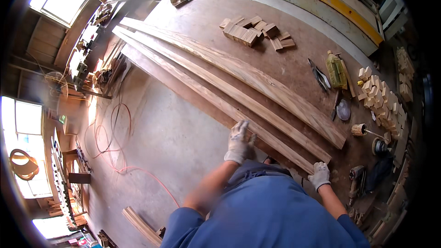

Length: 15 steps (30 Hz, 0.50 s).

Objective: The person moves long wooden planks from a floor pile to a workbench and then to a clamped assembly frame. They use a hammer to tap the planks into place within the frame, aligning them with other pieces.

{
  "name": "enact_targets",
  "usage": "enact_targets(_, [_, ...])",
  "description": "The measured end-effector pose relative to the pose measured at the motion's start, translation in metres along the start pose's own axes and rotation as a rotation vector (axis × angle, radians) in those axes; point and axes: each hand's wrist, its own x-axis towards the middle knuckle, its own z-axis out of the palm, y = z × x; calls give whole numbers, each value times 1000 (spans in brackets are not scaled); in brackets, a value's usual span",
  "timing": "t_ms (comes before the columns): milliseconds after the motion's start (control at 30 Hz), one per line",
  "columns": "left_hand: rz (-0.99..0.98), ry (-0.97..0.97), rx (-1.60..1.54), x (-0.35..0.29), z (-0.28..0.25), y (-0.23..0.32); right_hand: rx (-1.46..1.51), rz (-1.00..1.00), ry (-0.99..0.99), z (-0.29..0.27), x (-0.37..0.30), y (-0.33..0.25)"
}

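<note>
Three long wooden boards lie side by side at a slant across the table point(193, 7). The nearest is a narrow wooden strip point(202, 93). My left hand point(238, 144), in a pale work glove, has its fingers closed over the near edge of this strip, partway along it. At the strip's right end, my gloved right hand point(320, 176) grips its tip. A second narrow strip point(257, 110) runs just beyond. Farthest lies a wider board point(275, 89) with dark grain. The undersides of both hands are hidden.
Small wooden blocks point(243, 32) sit at the far side. Toward the right are pliers point(319, 76), a yellowish bottle point(336, 71), a glue pot with a brush point(359, 130), stacked blocks point(381, 98) and a nail gun point(356, 181). A red hose point(138, 168) trails across the floor at left.
</note>
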Motion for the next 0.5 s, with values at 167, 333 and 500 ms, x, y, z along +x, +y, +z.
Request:
enact_targets(167, [-720,109,-592,11,28,5,52,-178,278,11,-33,16])
enact_targets(333, [-825,47,-935,23,25,32,13,-158,457,1,-61,4])
enact_targets(500, [-891,-233,-1674,1,46,-45,114,-4,163,-58,-60,-26])
